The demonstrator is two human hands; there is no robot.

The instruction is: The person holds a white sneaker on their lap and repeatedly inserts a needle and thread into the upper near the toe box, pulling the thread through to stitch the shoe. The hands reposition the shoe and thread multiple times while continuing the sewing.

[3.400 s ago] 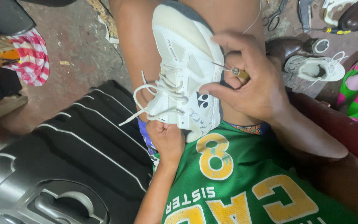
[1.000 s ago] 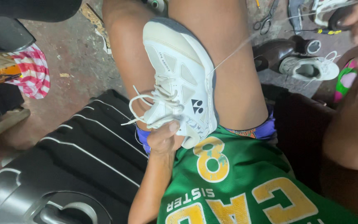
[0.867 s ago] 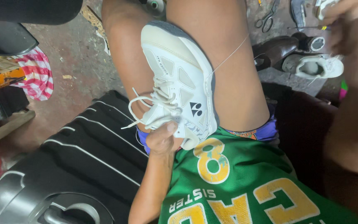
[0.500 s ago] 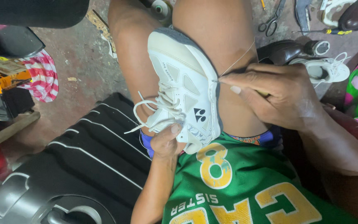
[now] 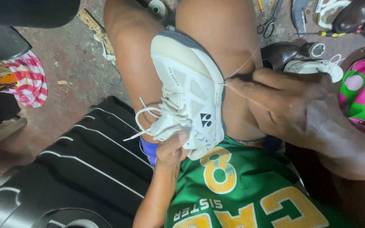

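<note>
While the white sneaker [image 5: 189,90] rests between the bare knees, the left hand [image 5: 170,150] clasps its heel end; the right hand [image 5: 292,107] pinches closed on a thread [image 5: 243,65] at its side; scissors [image 5: 268,26] lie on the floor beyond.

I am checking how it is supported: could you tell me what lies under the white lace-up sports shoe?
The white lace-up sports shoe rests on bare knees; the left hand grips its heel end. Its sole is hidden.
</note>
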